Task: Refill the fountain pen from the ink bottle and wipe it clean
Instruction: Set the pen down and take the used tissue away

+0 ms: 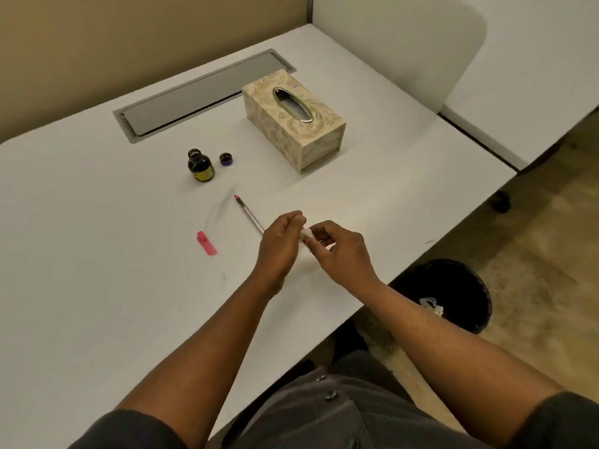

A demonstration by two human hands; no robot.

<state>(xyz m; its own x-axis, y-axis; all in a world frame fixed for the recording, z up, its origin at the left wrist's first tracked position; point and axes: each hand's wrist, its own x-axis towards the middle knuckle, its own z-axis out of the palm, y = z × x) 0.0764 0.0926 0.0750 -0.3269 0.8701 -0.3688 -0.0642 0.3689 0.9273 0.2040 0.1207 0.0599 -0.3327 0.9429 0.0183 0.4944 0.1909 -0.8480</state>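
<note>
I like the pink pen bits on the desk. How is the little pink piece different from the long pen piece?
The pink cap is short, flat-looking and pink all over; the pen barrel is long, thin and mostly clear or silvery, with only a pink tip. The cap lies by itself, to the left; the barrel's near end reaches the left hand. Both lie flat on the white desk.

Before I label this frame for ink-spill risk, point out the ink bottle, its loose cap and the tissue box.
ink bottle (200,167): head view, on the dark glass body.
cap (226,159): head view, on its open rim.
tissue box (319,142): head view, on the patterned front side.
</note>
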